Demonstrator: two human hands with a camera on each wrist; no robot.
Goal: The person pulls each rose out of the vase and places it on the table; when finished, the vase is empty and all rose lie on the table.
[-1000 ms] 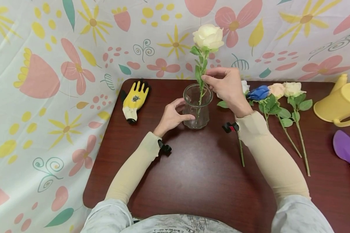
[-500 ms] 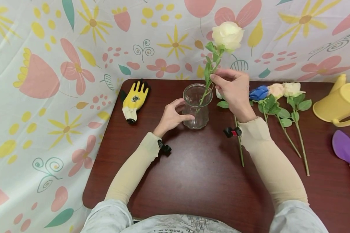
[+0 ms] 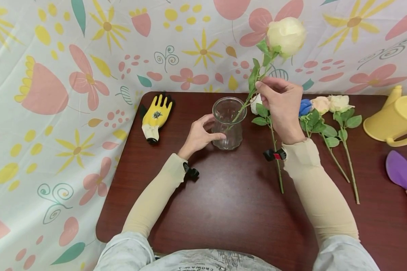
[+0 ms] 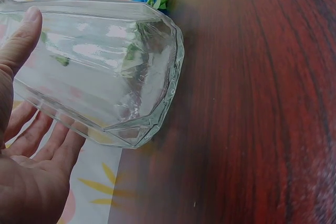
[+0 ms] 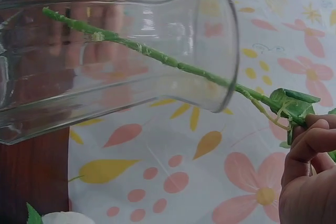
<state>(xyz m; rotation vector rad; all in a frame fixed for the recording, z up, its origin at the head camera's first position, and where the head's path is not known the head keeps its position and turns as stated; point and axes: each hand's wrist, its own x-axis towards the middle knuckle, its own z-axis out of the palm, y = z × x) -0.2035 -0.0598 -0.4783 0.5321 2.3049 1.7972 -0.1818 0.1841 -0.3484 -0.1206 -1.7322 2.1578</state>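
A clear glass vase point(image 3: 228, 128) stands upright on the table. My left hand point(image 3: 201, 133) holds its left side, with the thumb in front and fingers behind; the left wrist view shows the thumb point(image 4: 23, 38) on the glass point(image 4: 94, 72). Above and right of the vase, my right hand point(image 3: 281, 101) pinches the stem of a cream-white rose point(image 3: 286, 35). The rose leans right. In the right wrist view its green stem point(image 5: 152, 53) slants through the vase mouth, its cut end inside the glass, while my right fingers point(image 5: 315, 145) grip near the leaves.
Beside the right forearm lie a white rose point(image 3: 256, 103), a blue rose point(image 3: 305, 107), a peach rose point(image 3: 321, 105) and another cream rose point(image 3: 340, 103). A yellow watering can point(image 3: 393, 120) and a purple trowel point(image 3: 401, 169) are far right. A yellow work glove point(image 3: 157, 114) lies left.
My right hand has moved right and slightly up with the rose, which went from nearly upright to leaning right. Its stem end has risen inside the vase. The left hand and vase stayed put.
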